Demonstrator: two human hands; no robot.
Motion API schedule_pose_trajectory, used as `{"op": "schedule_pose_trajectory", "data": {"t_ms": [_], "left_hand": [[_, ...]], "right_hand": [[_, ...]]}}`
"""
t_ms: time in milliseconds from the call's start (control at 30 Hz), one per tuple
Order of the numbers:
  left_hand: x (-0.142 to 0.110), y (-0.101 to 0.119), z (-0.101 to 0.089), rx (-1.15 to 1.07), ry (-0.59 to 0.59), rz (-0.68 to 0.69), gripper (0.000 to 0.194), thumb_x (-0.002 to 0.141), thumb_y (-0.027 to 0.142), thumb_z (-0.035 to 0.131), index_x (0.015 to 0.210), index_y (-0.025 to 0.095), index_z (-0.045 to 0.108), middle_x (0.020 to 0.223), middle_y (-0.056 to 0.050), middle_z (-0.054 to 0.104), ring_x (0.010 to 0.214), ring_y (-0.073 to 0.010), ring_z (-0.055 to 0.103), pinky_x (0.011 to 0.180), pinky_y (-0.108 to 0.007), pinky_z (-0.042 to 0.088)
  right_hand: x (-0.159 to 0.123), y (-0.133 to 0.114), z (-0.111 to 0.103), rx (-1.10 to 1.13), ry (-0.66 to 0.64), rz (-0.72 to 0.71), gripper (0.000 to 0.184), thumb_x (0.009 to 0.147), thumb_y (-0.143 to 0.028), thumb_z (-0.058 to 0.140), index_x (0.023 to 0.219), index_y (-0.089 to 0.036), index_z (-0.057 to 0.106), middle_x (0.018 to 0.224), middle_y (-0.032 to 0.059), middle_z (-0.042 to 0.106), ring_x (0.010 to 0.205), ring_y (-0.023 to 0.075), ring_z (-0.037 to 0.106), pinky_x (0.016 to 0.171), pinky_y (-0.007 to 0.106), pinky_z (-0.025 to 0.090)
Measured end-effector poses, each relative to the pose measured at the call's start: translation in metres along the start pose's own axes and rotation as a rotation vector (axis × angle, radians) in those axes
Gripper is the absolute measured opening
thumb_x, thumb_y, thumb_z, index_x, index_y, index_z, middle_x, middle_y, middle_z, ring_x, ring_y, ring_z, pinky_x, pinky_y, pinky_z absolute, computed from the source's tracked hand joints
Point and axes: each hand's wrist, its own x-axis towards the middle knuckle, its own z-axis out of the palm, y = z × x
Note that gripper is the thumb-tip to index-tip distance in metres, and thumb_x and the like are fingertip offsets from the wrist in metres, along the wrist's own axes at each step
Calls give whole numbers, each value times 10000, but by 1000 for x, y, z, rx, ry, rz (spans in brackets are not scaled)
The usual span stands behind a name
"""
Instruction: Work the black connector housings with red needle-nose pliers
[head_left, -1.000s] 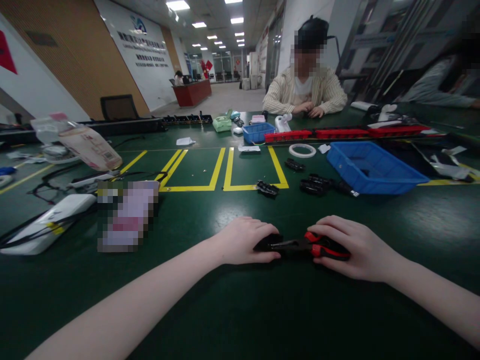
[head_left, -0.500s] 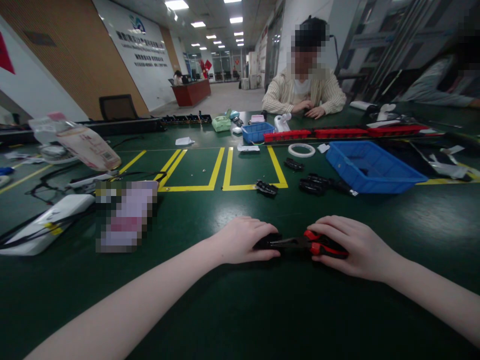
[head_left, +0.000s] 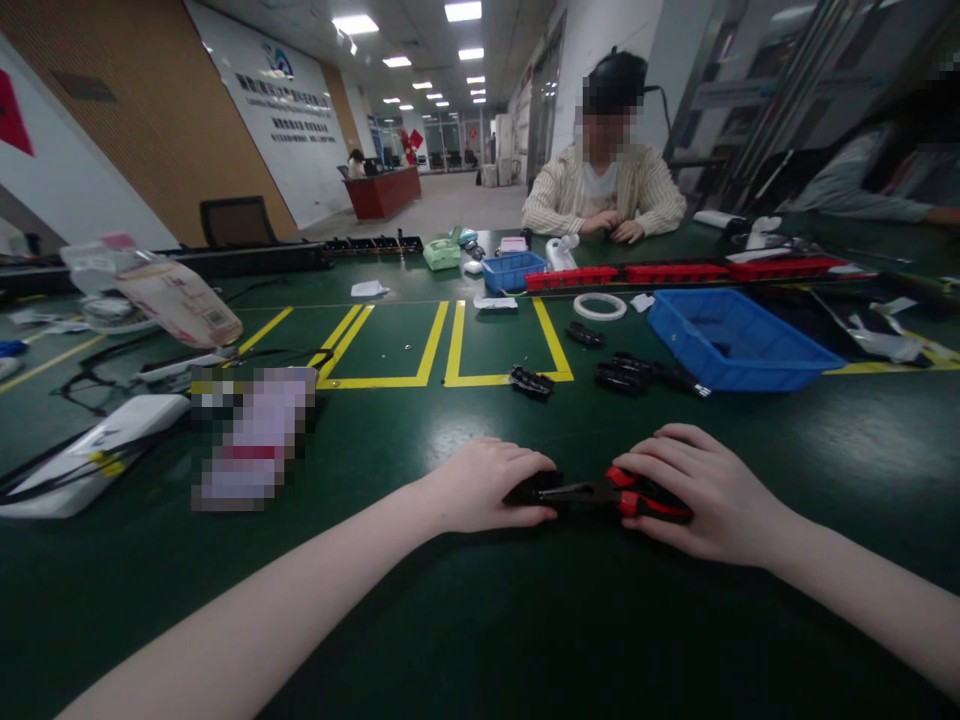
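Note:
My right hand [head_left: 697, 495] is closed around the red and black handles of long-nose pliers [head_left: 649, 500]. The jaws of the pliers point left and reach a small black part [head_left: 534, 488] between the thumb and fingers of my left hand [head_left: 491, 487]. Whether the jaws grip the part or only touch it I cannot tell, as my left fingers cover much of it. Both hands rest low over the green table. Beyond them lie more black parts, one [head_left: 532, 381] by the yellow tape and a cluster [head_left: 628, 372] farther right.
A blue bin [head_left: 780, 370] stands at the right, beside a white ring [head_left: 599, 306]. Long red strips [head_left: 675, 273] lie behind. On the left are a phone [head_left: 259, 430], a white power bank [head_left: 112, 450] with cables and a tilted bottle [head_left: 180, 300]. A person [head_left: 604, 190] sits opposite.
The pliers and my right hand have shifted very slightly left. My left hand keeps its hold on the black part, and the view has tilted a little.

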Motion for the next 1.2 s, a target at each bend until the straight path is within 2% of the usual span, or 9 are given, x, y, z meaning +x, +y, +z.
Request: {"op": "schedule_pose_trajectory", "data": {"t_ms": [133, 300, 967, 1200], "left_hand": [[0, 0, 1, -3, 5, 34, 363, 859, 360, 651, 1151, 178, 536, 1047, -24, 673, 874, -170, 647, 733, -277, 472], [-2, 0, 3, 56, 25, 46, 389, 853, 360, 643, 1173, 179, 515, 1006, -26, 660, 847, -170, 645, 715, -279, 471], [-2, -1, 2, 62, 43, 72, 380, 898, 443, 583, 1163, 172, 553, 977, -31, 666, 800, -168, 638, 682, -270, 447], [-2, -2, 3, 66, 104, 104, 409, 886, 453, 594, 1164, 155, 566, 933, -32, 679, 757, -161, 637, 652, -261, 438]], "right_hand": [[-1, 2, 0, 4, -12, -11, 375, 845, -395, 579, 1153, -185, 543, 1006, 88, 686, 923, 225, 640, 965, 493, 385], [0, 3, 0, 72, -55, 17, 360, 854, -387, 573, 1148, -180, 563, 1020, 96, 681, 909, 212, 635, 849, 419, 447], [0, 4, 0, 128, -51, 59, 353, 845, -395, 581, 1136, -195, 570, 1017, 86, 689, 917, 220, 639, 905, 445, 409], [4, -1, -2, 129, -53, 29, 341, 855, -385, 580, 1131, -188, 542, 993, 83, 683, 879, 213, 633, 798, 390, 440]]}}
